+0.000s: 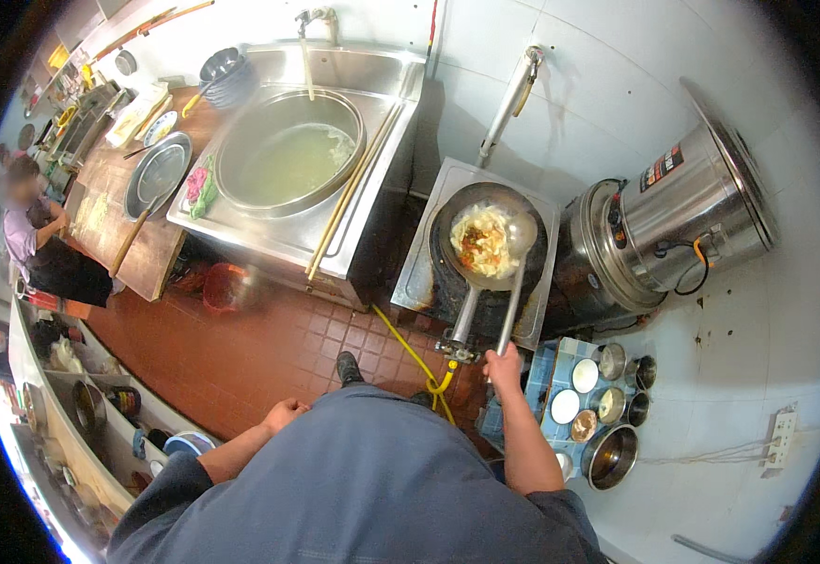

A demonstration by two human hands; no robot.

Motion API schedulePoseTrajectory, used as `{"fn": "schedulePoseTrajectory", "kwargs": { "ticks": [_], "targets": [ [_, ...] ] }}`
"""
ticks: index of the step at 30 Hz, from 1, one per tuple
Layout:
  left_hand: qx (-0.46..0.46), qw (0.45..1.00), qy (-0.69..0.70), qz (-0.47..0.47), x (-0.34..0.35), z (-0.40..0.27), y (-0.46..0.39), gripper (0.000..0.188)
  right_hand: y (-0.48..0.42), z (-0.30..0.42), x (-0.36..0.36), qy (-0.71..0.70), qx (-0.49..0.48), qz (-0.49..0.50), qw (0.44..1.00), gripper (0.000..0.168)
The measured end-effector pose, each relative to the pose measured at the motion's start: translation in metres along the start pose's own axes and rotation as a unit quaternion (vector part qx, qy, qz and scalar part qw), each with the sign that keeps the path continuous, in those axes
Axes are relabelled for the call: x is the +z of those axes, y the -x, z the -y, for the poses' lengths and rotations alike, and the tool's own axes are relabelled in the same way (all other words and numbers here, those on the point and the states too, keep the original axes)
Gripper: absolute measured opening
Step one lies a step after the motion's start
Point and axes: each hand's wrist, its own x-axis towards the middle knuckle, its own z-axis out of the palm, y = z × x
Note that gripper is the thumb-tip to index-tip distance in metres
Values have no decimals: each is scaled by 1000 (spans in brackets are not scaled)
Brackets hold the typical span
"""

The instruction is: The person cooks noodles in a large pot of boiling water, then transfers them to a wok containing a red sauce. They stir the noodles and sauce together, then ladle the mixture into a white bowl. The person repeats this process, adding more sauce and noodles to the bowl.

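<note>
My right hand (pixel 503 368) grips the long metal handle of a ladle (pixel 513 299). The ladle's round bowl rests in a wok (pixel 441 236), against the right side of the food. That food (pixel 484 240) is a pale yellow mass, possibly egg, with a reddish-brown patch in its middle. The wok sits on a gas stove (pixel 420 278), its own handle (pixel 465 315) pointing towards me with no hand on it. At my waist, my left hand (pixel 287 414) hangs with curled fingers partly hidden by my shirt; nothing visible is in it.
Left of the stove, a large pot (pixel 290 169) of cloudy liquid is set in a steel counter, with long sticks (pixel 353 190) along its edge. Seasoning bowls (pixel 584 376) stand at right. A yellow hose (pixel 410 352) crosses the floor. Another person (pixel 43 233) stands at a wooden worktable (pixel 99 211).
</note>
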Motion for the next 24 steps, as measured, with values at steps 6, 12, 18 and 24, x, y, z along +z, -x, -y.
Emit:
{"fn": "schedulePoseTrajectory", "kwargs": {
  "ticks": [6, 12, 18, 24],
  "targets": [
    [-19, 985, -170, -25, -32, 56, -10, 38, 20, 20, 5, -509, 145, 232, 816, 25],
    [-57, 973, -206, -92, -43, -17, 36, 36, 51, 51, -13, -570, 183, 221, 770, 24],
    [-28, 986, -153, -61, -47, -48, -12, 40, 79, 83, -32, -429, 119, 149, 883, 24],
    [59, 973, -212, -70, -30, -70, -45, 38, 74, 94, -39, -267, 44, 76, 960, 10]
  ]
}}
